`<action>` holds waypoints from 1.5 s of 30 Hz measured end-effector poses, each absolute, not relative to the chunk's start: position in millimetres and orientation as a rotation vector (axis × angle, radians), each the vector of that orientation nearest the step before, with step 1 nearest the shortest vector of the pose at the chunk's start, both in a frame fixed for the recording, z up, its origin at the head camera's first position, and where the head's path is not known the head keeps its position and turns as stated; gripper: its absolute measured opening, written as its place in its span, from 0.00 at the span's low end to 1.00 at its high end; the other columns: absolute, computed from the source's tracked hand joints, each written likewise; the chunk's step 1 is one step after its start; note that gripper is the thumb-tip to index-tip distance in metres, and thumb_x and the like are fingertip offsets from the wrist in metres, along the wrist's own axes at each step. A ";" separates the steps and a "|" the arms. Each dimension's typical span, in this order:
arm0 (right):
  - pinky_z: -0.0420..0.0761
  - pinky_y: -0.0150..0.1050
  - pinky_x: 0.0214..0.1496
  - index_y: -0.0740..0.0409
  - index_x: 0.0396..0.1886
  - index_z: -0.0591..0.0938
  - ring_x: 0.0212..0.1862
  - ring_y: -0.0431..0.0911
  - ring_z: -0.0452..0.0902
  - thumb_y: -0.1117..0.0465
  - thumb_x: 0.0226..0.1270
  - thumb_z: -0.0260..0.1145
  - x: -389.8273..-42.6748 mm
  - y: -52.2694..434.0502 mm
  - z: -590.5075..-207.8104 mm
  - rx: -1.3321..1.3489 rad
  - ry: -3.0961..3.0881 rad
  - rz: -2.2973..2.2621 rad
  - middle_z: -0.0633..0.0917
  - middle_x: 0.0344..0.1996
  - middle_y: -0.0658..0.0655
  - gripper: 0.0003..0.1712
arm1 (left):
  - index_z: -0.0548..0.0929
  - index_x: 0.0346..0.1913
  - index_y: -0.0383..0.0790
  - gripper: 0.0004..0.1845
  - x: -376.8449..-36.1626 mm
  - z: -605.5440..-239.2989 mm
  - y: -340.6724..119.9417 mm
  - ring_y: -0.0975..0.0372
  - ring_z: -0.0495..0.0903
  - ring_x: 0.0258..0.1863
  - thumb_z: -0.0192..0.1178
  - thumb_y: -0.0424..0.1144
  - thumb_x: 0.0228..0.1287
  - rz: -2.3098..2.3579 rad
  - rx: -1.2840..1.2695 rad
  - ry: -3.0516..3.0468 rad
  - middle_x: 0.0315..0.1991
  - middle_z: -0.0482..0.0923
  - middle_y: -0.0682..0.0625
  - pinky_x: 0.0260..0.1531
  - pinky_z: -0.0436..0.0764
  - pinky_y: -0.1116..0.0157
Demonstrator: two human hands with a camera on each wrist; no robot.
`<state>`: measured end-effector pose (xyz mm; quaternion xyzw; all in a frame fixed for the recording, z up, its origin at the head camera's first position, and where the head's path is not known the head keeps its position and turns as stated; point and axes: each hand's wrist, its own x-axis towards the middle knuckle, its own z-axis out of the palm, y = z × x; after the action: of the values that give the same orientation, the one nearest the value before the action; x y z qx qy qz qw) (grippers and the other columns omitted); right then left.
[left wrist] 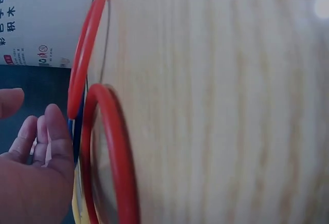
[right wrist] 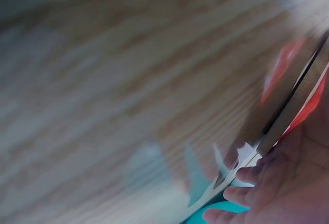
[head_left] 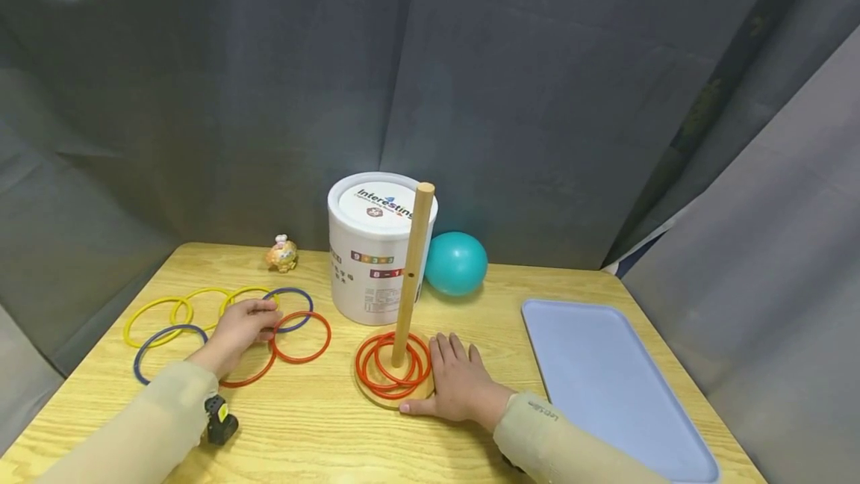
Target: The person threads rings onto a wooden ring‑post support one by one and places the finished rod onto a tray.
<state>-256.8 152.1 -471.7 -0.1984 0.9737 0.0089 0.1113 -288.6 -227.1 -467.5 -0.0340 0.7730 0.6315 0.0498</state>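
My left hand (head_left: 240, 329) is over the loose rings at the left, its fingertips right at the edge of a red ring (head_left: 329, 337). In the left wrist view its thumb stands apart from the bent fingers (left wrist: 60, 139), with nothing between them. A second red ring (head_left: 250, 380) lies partly under that hand. A blue ring (head_left: 311, 303) sits just behind the first. At the centre, an upright wooden peg (head_left: 413, 260) rises from a round base, several red rings (head_left: 360, 376) stacked loosely around its foot. My right hand (head_left: 460, 387) rests against the base's right side, fingers extended.
Several yellow rings (head_left: 126, 327) and another blue ring (head_left: 136, 366) lie at the left. Behind the peg stand a white lidded tub (head_left: 352, 275) and a teal ball (head_left: 458, 264). A small figurine (head_left: 282, 255) is at the back; a pale blue tray (head_left: 605, 379) lies right.
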 end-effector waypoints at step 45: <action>0.59 0.64 0.75 0.65 0.81 0.55 0.79 0.63 0.51 0.12 0.55 0.53 -255.8 151.4 -472.0 -0.592 2.877 0.020 0.58 0.79 0.66 0.74 | 0.67 0.64 0.11 0.22 -282.9 -456.3 -219.6 0.50 0.81 0.43 0.45 0.22 0.70 1.539 -0.011 2.616 0.59 0.72 0.22 0.35 0.81 0.64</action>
<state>-255.8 151.4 -472.0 -0.2004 0.9744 0.0067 0.1018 -282.9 -219.6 -456.3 -0.0037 0.8607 0.5063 0.0533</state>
